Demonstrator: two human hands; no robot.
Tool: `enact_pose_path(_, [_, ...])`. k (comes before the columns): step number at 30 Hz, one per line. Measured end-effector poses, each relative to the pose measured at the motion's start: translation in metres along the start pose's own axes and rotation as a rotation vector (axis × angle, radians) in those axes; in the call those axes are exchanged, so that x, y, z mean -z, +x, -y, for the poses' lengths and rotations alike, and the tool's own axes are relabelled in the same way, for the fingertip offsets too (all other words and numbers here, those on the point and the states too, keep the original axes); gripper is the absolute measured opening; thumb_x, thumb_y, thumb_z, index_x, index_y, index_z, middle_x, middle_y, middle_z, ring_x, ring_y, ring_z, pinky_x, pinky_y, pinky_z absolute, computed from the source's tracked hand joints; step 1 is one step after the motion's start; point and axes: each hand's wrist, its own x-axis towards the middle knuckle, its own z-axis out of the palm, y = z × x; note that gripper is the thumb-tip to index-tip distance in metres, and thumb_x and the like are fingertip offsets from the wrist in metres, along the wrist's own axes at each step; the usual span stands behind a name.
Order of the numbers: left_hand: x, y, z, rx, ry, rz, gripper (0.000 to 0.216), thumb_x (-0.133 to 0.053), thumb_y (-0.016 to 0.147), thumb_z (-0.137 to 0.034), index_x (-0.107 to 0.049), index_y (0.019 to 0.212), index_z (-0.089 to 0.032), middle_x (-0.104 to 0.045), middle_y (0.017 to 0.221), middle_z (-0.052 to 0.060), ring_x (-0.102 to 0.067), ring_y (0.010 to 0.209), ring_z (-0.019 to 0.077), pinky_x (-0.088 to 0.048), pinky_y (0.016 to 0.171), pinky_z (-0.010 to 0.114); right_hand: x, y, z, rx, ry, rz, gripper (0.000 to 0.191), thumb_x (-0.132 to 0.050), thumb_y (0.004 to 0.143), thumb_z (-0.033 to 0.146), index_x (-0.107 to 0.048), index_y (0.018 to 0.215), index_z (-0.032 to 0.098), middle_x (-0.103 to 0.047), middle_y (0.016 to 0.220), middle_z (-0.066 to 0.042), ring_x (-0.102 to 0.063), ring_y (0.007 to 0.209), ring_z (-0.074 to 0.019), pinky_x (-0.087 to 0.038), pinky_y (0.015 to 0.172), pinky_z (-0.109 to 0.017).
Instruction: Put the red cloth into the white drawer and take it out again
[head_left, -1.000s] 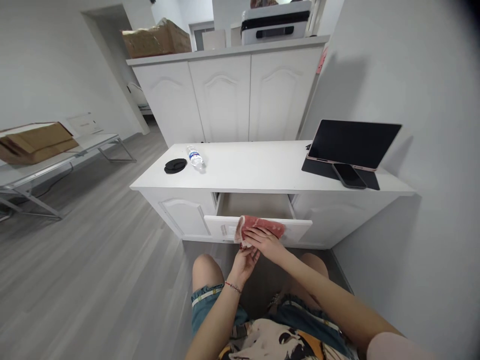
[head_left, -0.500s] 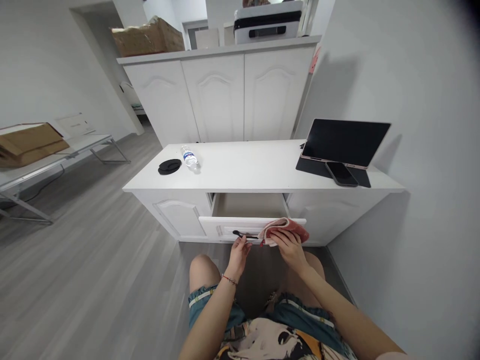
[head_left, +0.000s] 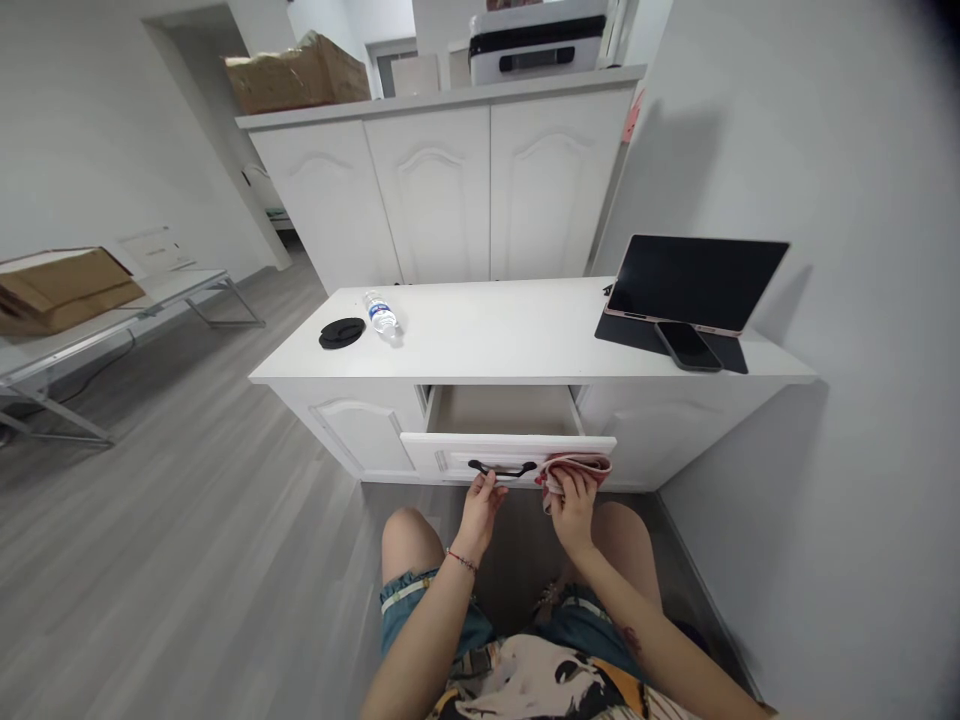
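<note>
A low white cabinet [head_left: 525, 345] has its middle drawer [head_left: 457, 452] pulled open. My right hand [head_left: 574, 505] grips a pink-red cloth [head_left: 581, 466] and presses it on the right part of the drawer front. My left hand [head_left: 482, 498] sits just under the black drawer handle [head_left: 501, 469], fingertips pinched at the handle's left end. My bare knees are right below the drawer.
On the cabinet top lie a water bottle [head_left: 381, 316], a black round lid [head_left: 341, 332], a tablet [head_left: 694, 282] propped on its stand and a phone [head_left: 688, 346]. A tall white cupboard [head_left: 442, 190] stands behind. A wall is close on the right, a folding table [head_left: 112, 310] with cardboard on the left.
The cloth slid from the drawer front's left and middle across to its right end with my right hand, uncovering the black handle. My left hand stayed under the handle.
</note>
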Motion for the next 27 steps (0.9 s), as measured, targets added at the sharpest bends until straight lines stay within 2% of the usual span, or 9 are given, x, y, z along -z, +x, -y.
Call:
enact_pose_path(5, [-0.001, 0.0, 0.001, -0.003, -0.008, -0.005, 0.041, -0.087, 0.053, -0.039, -0.055, 0.069, -0.018, -0.058, 0.065, -0.005, -0.058, 0.06, 0.01, -0.042, 0.075, 0.027, -0.028, -0.012, 0.007, -0.245, 0.101, -0.134, 0.029, -0.041, 0.087, 0.027, -0.052, 0.113, 0.021, -0.057, 0.104, -0.012, -0.052, 0.102, -0.0295, -0.043, 0.089, -0.051])
enact_pose_path(8, [-0.002, 0.0, 0.001, 0.007, -0.03, -0.014, 0.042, -0.087, 0.053, -0.038, -0.055, 0.071, -0.018, -0.059, 0.066, -0.005, -0.059, 0.06, 0.0097, -0.043, 0.073, 0.026, -0.041, -0.016, 0.015, -0.483, 0.264, -0.137, 0.028, -0.044, 0.087, 0.034, -0.051, 0.109, 0.019, -0.06, 0.101, -0.012, -0.058, 0.095, -0.0262, -0.049, 0.083, -0.043])
enact_pose_path(12, [0.0, -0.004, 0.001, 0.036, -0.075, -0.029, 0.04, -0.086, 0.056, -0.035, -0.057, 0.077, -0.019, -0.061, 0.07, -0.004, -0.062, 0.062, 0.0112, -0.045, 0.075, 0.027, -0.051, -0.015, 0.027, -0.76, 0.513, -0.149, 0.033, -0.049, 0.083, 0.038, -0.046, 0.111, 0.022, -0.063, 0.095, -0.006, -0.063, 0.079, -0.0196, -0.053, 0.068, -0.033])
enact_pose_path(15, [0.003, -0.009, -0.001, 0.058, -0.085, -0.027, 0.034, -0.083, 0.061, -0.033, -0.059, 0.081, -0.02, -0.069, 0.083, 0.001, -0.066, 0.071, 0.0142, -0.047, 0.081, 0.03, -0.056, -0.012, 0.038, -0.829, 0.732, -0.098, 0.033, -0.044, 0.083, 0.037, -0.042, 0.114, 0.027, -0.064, 0.089, 0.0, -0.065, 0.07, -0.0163, -0.054, 0.058, -0.029])
enact_pose_path(18, [0.008, -0.017, -0.004, 0.058, -0.058, -0.01, 0.031, -0.08, 0.064, -0.033, -0.062, 0.086, -0.019, -0.071, 0.096, 0.008, -0.067, 0.079, 0.0167, -0.047, 0.083, 0.031, -0.06, -0.007, 0.051, -0.911, 1.015, 0.027, 0.023, -0.043, 0.079, 0.036, -0.048, 0.099, 0.026, -0.064, 0.078, 0.002, -0.064, 0.062, -0.0162, -0.054, 0.054, -0.031])
enact_pose_path(20, [0.014, -0.023, -0.007, -0.003, -0.014, -0.044, 0.031, -0.079, 0.065, -0.034, -0.064, 0.086, -0.018, -0.072, 0.094, 0.008, -0.066, 0.076, 0.0158, -0.048, 0.08, 0.03, -0.064, -0.003, 0.06, -1.02, 1.211, 0.105, 0.014, -0.047, 0.075, 0.036, -0.048, 0.083, 0.024, -0.062, 0.069, 0.002, -0.062, 0.058, -0.0167, -0.054, 0.053, -0.033])
enact_pose_path(22, [0.021, -0.029, -0.01, -0.137, 0.048, -0.103, 0.029, -0.078, 0.065, -0.036, -0.064, 0.083, -0.018, -0.07, 0.084, 0.005, -0.062, 0.068, 0.0132, -0.048, 0.074, 0.028, -0.069, 0.002, 0.069, -1.081, 1.348, 0.185, 0.012, -0.049, 0.074, 0.035, -0.046, 0.071, 0.024, -0.06, 0.061, 0.001, -0.06, 0.056, -0.0171, -0.054, 0.053, -0.034])
enact_pose_path(25, [0.035, -0.036, -0.014, -0.375, 0.147, -0.21, 0.026, -0.074, 0.068, -0.039, -0.063, 0.079, -0.018, -0.062, 0.071, -0.001, -0.054, 0.061, 0.0102, -0.045, 0.066, 0.025, -0.081, 0.01, 0.085, -1.111, 1.422, 0.254, 0.011, -0.051, 0.075, 0.028, -0.046, 0.066, 0.023, -0.058, 0.057, 0.0, -0.06, 0.057, -0.017, -0.056, 0.058, -0.034])
enact_pose_path(27, [0.044, -0.04, -0.014, -0.472, 0.207, -0.3, 0.024, -0.07, 0.071, -0.039, -0.062, 0.079, -0.018, -0.059, 0.069, -0.002, -0.051, 0.059, 0.0098, -0.042, 0.063, 0.024, -0.088, 0.015, 0.097, -1.172, 1.467, 0.285, 0.007, -0.05, 0.077, 0.02, -0.049, 0.07, 0.022, -0.059, 0.058, 0.0, -0.061, 0.059, -0.0159, -0.056, 0.064, -0.034])
